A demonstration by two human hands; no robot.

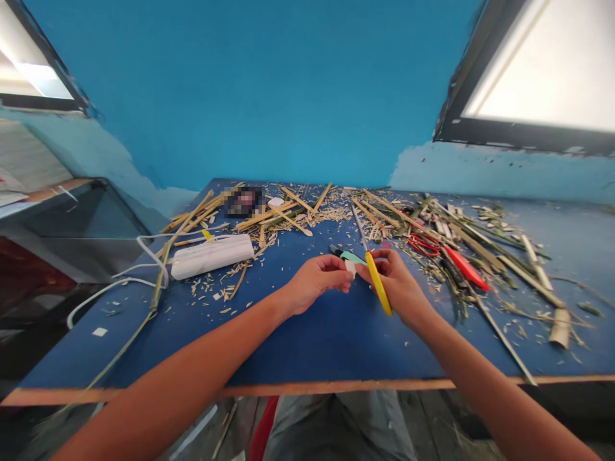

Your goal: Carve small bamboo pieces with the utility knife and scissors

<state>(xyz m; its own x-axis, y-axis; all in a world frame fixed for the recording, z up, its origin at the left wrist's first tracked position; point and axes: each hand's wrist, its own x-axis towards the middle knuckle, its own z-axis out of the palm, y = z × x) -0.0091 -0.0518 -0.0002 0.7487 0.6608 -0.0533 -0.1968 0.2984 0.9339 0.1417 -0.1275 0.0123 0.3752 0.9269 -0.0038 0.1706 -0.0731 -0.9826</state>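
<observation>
Near the middle of the table, my left hand pinches a small white piece, flat like a scrap of paper or card. My right hand is closed around a tool with a long thin metal blade and a yellow handle; its blade points up and away from me. The right fingertips come close to the white piece, and whether they touch it I cannot tell. Just behind both hands lies a teal and black object, partly hidden by the fingers.
A white power strip with cables sits on the left. Bamboo strips and shavings cover the back. On the right lie red-handled scissors, a red tool and a bamboo piece. The blue table has a wooden front edge.
</observation>
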